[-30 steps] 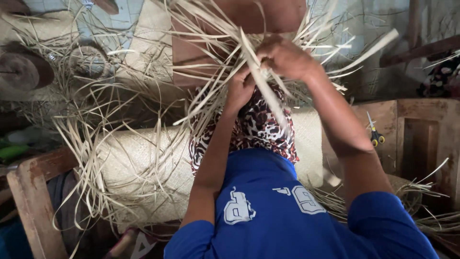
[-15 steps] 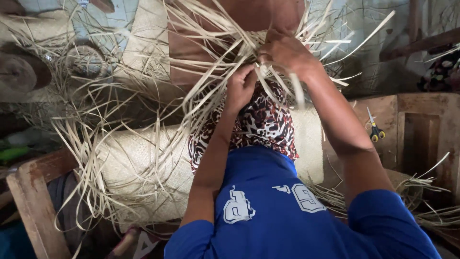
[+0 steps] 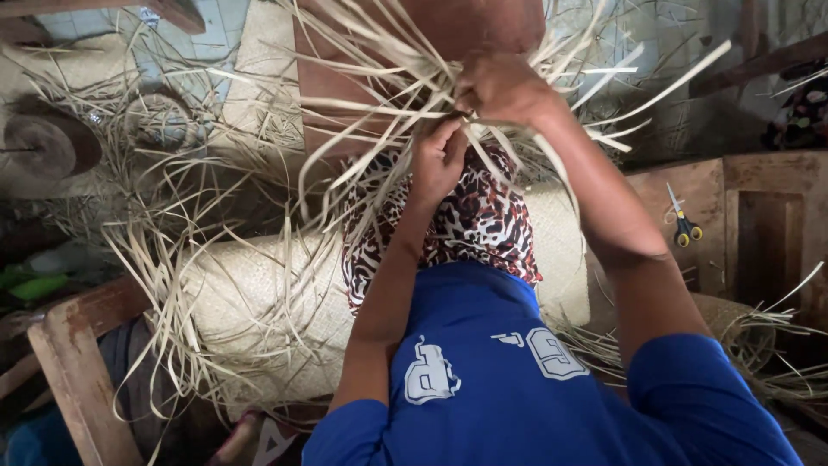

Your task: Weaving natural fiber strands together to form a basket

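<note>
Both my hands are raised in front of me among a spray of pale dried straw strips (image 3: 379,103). My left hand (image 3: 438,158) pinches strips from below, fingers closed on them. My right hand (image 3: 503,89) grips the bunch just above and to the right, almost touching the left. Loose strip ends fan out in all directions from where the hands meet. Below the hands lies a woven straw mat (image 3: 259,302) across my lap, partly covered by a leopard-print cloth (image 3: 479,224).
Yellow-handled scissors (image 3: 683,226) lie on a wooden surface (image 3: 759,216) at the right. A wooden chair frame (image 3: 78,362) stands at lower left. Loose straw litters the floor at left and lower right, with a round woven piece (image 3: 159,121) at upper left.
The straw bunch has been drawn together tighter; my right hand shifted slightly left toward my left hand, and long strips on the right swung outward.
</note>
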